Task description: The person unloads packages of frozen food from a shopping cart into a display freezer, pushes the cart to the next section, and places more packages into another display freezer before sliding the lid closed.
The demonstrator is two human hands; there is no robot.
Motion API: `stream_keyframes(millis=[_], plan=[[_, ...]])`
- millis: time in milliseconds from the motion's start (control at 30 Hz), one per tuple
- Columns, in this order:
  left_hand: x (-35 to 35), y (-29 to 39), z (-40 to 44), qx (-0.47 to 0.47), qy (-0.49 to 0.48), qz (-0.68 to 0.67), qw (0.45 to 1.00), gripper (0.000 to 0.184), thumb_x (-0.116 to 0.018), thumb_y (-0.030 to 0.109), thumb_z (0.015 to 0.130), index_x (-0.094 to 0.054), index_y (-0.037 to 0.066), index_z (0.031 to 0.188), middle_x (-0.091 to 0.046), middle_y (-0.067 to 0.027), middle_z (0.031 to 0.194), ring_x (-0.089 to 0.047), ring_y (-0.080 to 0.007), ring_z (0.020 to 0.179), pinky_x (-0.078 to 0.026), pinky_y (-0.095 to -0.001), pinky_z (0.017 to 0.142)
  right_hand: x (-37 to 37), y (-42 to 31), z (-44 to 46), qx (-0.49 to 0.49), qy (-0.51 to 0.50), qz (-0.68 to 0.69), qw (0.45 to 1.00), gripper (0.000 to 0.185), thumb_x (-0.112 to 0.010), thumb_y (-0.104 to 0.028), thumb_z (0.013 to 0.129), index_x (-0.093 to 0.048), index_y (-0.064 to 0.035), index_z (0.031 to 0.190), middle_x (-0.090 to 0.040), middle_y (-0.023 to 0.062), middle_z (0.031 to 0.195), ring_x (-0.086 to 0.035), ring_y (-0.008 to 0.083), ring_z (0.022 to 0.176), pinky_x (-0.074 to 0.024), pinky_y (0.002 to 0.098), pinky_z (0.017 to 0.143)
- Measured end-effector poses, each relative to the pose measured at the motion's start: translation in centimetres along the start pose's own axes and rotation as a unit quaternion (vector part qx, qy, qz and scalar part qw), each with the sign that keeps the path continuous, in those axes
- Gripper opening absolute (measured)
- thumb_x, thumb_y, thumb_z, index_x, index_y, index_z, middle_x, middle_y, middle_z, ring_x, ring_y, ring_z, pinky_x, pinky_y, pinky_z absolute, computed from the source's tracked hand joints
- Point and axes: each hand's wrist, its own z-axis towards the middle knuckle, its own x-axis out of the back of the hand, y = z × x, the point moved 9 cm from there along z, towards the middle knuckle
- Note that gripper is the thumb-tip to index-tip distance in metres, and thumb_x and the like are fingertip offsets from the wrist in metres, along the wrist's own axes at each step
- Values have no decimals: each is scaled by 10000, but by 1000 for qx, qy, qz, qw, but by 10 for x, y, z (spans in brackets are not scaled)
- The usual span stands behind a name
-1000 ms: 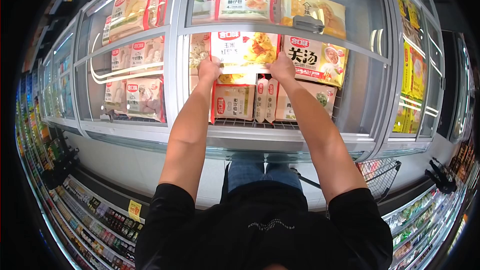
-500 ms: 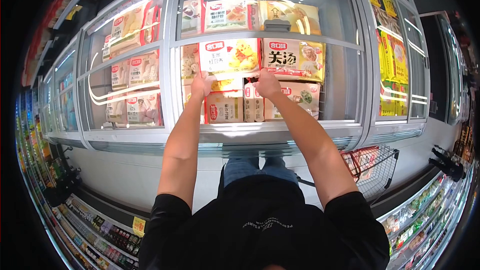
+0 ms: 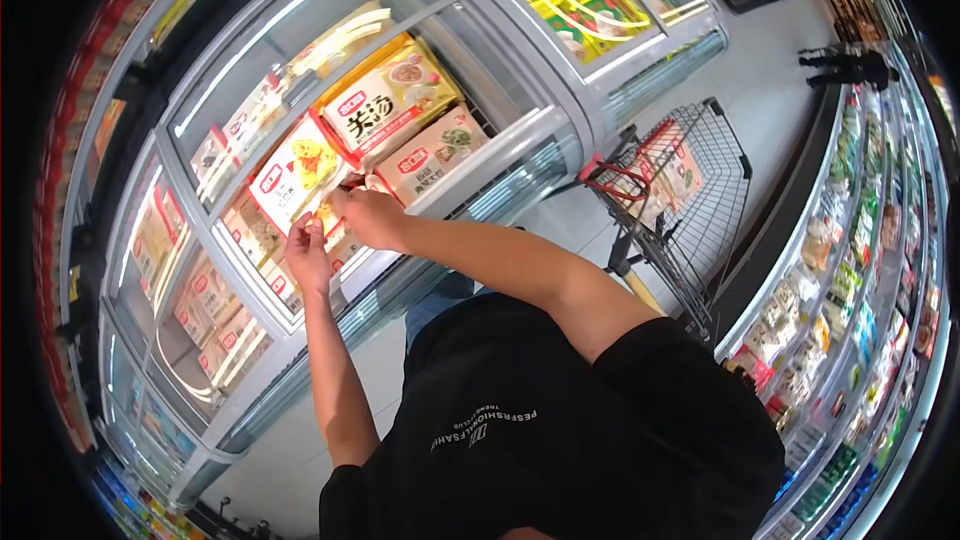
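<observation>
Over the near side of the freezer (image 3: 520, 143), your two hands are at the white-and-red package (image 3: 300, 172), which lies among other packages, with its printed face up. Your left hand (image 3: 308, 252) has its fingers curled at the near left part of this package, but I cannot tell whether they pinch it. Your right hand (image 3: 368, 215) has bent fingers at the near right corner; they seem to touch the edge, yet their grip is hidden from me.

Please be careful with the slip, I think it is the first danger. Both hands work only at the near edge, so the far end has no support and could drop if you lift; the wrapping may be smooth from cold. If one hand pulls more strongly, the package could turn and rub on the yellow package (image 3: 390, 100) just beside it on the right, and shift that one too. The beige package (image 3: 430, 155), nearer on the right, leaves little space for your right knuckles. At the far side, the frame bar (image 3: 425, 12) of the glass lid could catch a raised edge. Also your forearms pass close above the near rim, so a low pull could knock them there.
</observation>
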Motion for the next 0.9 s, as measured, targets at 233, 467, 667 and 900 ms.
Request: stream_keyframes(millis=[233,467,667,900], plan=[[-89,89,-98,13,-131,-46,990,254,-571,238,1055,-689,15,1022,-469,100,658,-343,-5,563,-256,-206,501,108,-15,-95,37,127,-57,990,227,-688,-82,788,-556,-34,967,-648,140,894,-658,355,877,-537,459,700],[-189,168,-181,-93,-289,4,953,239,-605,206,1028,-671,-4,935,-570,21,656,-451,-56,594,-388,-265,545,199,-3,-209,8,255,-51,966,168,-702,-124,814,-578,-66,912,-624,106,811,-663,334,765,-528,451,618],[-265,232,-246,-135,-425,63,893,206,-644,206,1000,-669,6,960,-553,3,639,-466,-57,597,-395,-263,554,273,14,-315,-59,371,-11,927,147,-750,-110,845,-617,-48,841,-631,103,737,-642,284,604,-500,380,532],[-344,242,-318,-177,-558,94,805,169,-717,184,924,-686,32,993,-597,-51,622,-528,-125,546,-428,-285,544,307,64,-427,-161,434,37,886,161,-773,-83,866,-623,-24,854,-644,105,694,-646,209,555,-489,298,501]])
